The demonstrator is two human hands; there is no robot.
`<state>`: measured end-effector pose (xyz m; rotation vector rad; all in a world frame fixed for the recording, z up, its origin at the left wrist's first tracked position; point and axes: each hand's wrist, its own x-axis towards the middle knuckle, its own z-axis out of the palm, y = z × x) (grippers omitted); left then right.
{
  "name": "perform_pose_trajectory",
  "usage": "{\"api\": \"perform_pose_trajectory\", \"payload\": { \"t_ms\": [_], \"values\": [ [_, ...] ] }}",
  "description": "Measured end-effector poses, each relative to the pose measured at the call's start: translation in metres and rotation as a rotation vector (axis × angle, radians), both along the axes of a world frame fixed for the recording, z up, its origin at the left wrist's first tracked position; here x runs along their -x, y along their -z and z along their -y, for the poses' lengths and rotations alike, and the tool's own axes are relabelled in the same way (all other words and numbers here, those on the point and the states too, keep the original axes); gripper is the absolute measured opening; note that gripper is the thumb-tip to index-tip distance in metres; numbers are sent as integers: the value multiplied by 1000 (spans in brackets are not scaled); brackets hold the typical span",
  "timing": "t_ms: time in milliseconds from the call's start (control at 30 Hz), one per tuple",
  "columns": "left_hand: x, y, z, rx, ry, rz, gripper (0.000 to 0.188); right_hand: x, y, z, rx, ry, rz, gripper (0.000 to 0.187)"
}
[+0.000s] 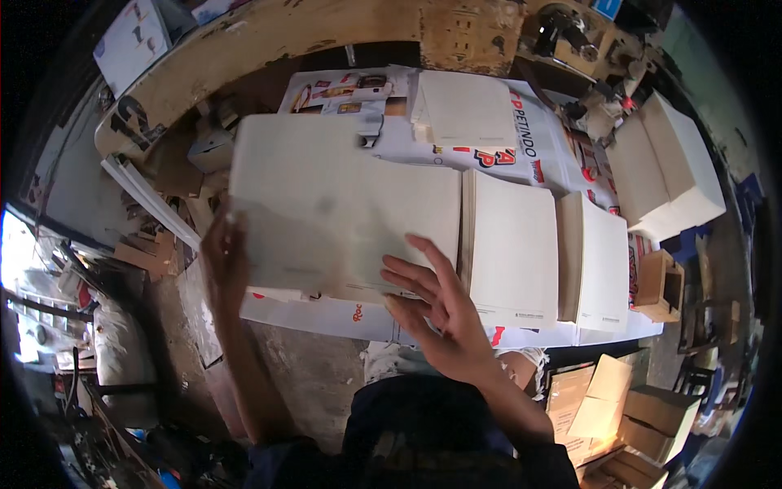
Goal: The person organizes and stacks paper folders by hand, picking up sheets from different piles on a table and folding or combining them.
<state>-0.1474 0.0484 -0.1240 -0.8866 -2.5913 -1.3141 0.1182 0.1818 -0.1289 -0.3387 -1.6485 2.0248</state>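
Observation:
A large white paper sheet [293, 187] is at the left of the worktable, its lower part smeared by motion. My left hand [224, 248] grips its left edge with curled fingers; whether it is one sheet or several cannot be told. My right hand [436, 306] is held with fingers apart over the lower right part of a white paper stack [415, 200], which the sheet partly overlaps. Nothing shows in the right hand. Two more paper stacks, one in the middle [513, 244] and one further right [603, 265], lie fanned slightly, with small print along their lower edges.
Under the paper spreads a printed banner [529, 134]. Another paper pile [468, 110] lies at the back. A tall white stack [668, 167] and a small wooden box [660, 285] stand at the right. Cardboard boxes [652, 416] sit low on the right; a wooden beam [326, 37] crosses the far side.

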Motion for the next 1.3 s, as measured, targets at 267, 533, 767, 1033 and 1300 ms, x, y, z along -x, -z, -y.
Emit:
{"api": "perform_pose_trajectory", "payload": {
  "t_ms": [267, 533, 767, 1033, 1300],
  "values": [
    [64, 90, 35, 630, -154, -482, 48, -106, -9, -52, -448, 297, 109, 35],
    [-33, 22, -56, 129, -37, -643, 55, -244, 42, -121, -901, 1210, 829, 47],
    [-241, 9, -157, 34, 1127, -159, 33, -257, 65, -117, -1008, 1231, 1007, 49],
    [-241, 16, -169, 314, 1188, 54, 17, -250, 39, -116, -613, 1273, 743, 33],
    [-175, -10, -104, -156, 947, 553, 28, -227, 17, -102, 112, 879, 236, 46]
  ]
}}
